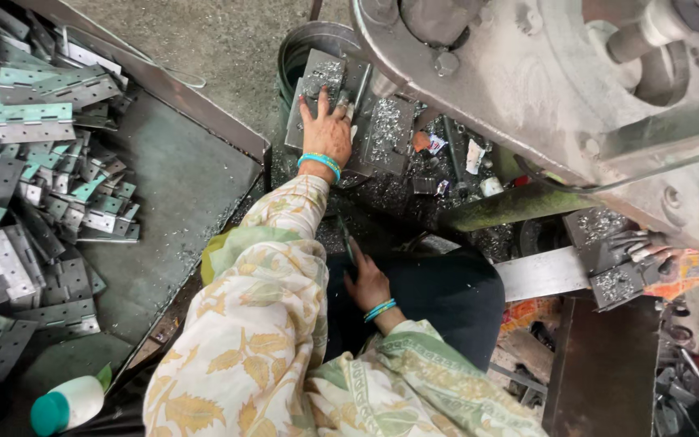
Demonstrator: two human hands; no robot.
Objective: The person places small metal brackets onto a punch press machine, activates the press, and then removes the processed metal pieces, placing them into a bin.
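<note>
Steel hinge plate (323, 81) sits under the left hand (328, 129), fingers spread flat on it, beside one more plate (387, 129). Right hand (367, 283) rests loosely curled on the lap, holding nothing. Hinges, too many to count, fill the tray (171, 170); one white bottle (66, 402).

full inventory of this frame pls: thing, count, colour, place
flat metal hinge plates: a large pile, grey and pale green, on the tray at left
sheet-metal tray: one, dark grey, left
metal plates strewn with shavings: a few, grey, top centre under the machine
heavy metal machine: one, grey, upper right
round metal bucket: one, grey, behind the plates
plastic bottle with teal cap: one, white, lower left
left hand: flat on a shaving-covered plate, teal bangles on the wrist
right hand: on the dark lap; holds a thin green thing, unclear what
</note>
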